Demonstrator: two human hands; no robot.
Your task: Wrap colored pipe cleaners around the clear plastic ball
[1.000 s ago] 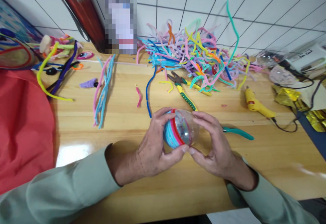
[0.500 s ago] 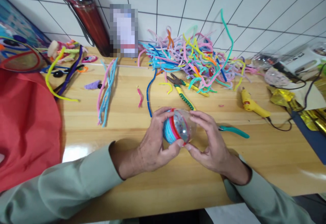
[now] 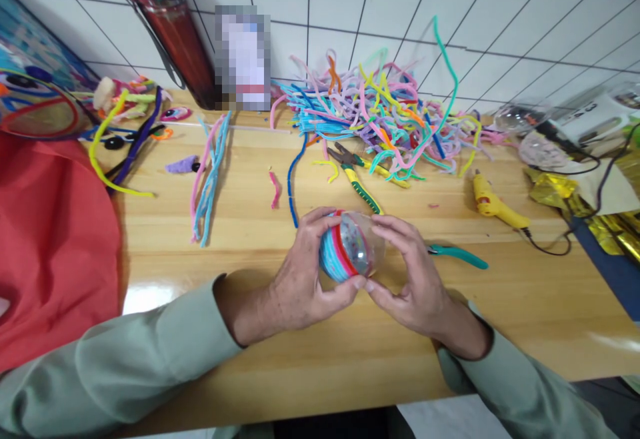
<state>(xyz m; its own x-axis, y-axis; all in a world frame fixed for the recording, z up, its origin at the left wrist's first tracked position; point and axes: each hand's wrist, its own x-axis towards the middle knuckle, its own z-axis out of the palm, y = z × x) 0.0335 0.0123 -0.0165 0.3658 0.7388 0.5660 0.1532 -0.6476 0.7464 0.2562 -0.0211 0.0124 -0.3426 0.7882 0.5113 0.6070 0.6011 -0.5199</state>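
Note:
Between both hands is a clear plastic ball (image 3: 353, 247), its left half wrapped in blue, pink and red pipe cleaner. My left hand (image 3: 311, 272) closes around the wrapped half, with the thumb along the lower edge. On the transparent half, my right hand (image 3: 413, 272) grips with fingers on top and thumb below. The two thumb tips nearly meet under the ball. Just beyond lie yellow-and-green pliers (image 3: 361, 186) and a dark blue pipe cleaner (image 3: 291, 186). Teal-handled pliers (image 3: 460, 255) rest right of my right hand, their tip partly hidden behind it.
A heap of coloured pipe cleaners (image 3: 380, 112) lies along the tiled wall. A yellow glue gun (image 3: 495, 206) with a cord is at right. Blue and pink pipe cleaners (image 3: 210, 182), a red flask (image 3: 170, 26) and red cloth (image 3: 55, 246) are at left.
Both hands keep their hold on the ball with almost no movement. The left thumb has slid slightly right along the ball's lower edge.

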